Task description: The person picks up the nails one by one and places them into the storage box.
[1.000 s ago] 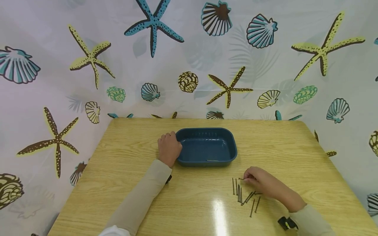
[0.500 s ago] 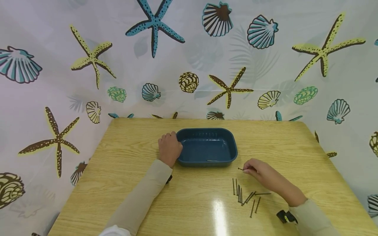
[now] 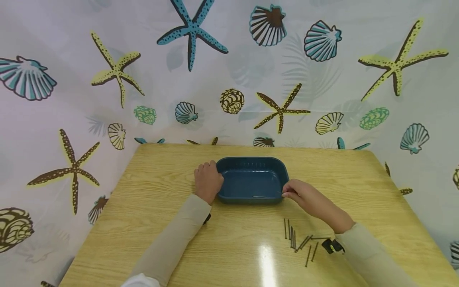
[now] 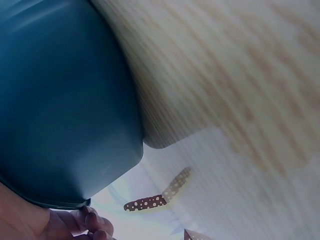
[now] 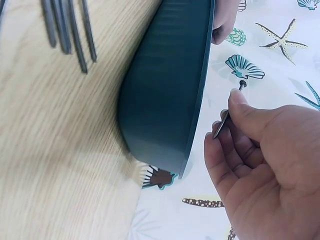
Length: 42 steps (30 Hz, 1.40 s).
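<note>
A dark blue rectangular basin [image 3: 247, 200] stands on the wooden table, its inner floor showing one thin nail [image 3: 259, 196] near the front wall. My left hand [image 3: 208, 183] grips the basin's left rim, fingers curled over it; the left wrist view shows those fingertips at the rim's edge. At the basin's front right corner is my right hand [image 3: 303, 196]. Between its thumb and fingers it pinches a single nail [image 5: 229, 111], the flat head sticking up past the thumb in the right wrist view. Several loose nails [image 3: 292, 237] lie on the table to the right front of the basin.
The light wooden table [image 3: 161, 167] reaches back to a white curtain [image 3: 215, 135] printed with starfish and shells, which also hangs at both sides. A bright light reflection lies on the table in front of the basin.
My right hand has lifted a nail off the table beside the others and carried it up and left to the basin's right corner. The left hand keeps its grip on the rim.
</note>
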Available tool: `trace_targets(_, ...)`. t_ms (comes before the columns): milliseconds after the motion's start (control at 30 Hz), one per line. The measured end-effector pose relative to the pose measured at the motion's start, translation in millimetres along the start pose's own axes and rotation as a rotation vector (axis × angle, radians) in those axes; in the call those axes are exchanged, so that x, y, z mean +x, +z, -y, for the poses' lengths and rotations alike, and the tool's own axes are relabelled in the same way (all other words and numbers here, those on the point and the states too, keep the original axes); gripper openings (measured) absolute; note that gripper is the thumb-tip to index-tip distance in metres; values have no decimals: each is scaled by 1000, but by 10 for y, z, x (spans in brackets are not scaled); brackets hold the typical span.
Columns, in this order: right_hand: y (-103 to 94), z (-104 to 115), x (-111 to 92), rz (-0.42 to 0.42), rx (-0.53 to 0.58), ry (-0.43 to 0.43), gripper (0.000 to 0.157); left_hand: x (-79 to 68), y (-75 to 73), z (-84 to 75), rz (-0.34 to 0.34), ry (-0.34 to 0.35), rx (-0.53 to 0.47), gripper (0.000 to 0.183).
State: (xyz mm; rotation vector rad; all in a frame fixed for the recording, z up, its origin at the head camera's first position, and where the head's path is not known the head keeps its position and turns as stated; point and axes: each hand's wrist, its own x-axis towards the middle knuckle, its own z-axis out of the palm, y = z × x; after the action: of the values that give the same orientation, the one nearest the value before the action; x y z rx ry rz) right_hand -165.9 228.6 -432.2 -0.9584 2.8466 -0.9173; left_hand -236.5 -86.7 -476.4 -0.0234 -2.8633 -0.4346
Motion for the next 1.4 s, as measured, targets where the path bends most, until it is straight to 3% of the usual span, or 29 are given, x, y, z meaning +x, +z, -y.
trace_targets(433, 138, 29, 453, 5, -17, -9, 5, 1, 31, -6, -22, 9, 18, 18)
trace_targets(767, 380, -78, 752, 19, -37, 1, 6, 10, 26, -4, -1, 7, 18, 21)
trace_targets(1133, 552, -116, 930, 86, -52, 51, 6, 18, 10, -12, 24, -7, 25, 24)
trace_targets(1400, 589, -108, 949, 120, -96, 122, 7, 8, 10, -12, 22, -6, 29, 23)
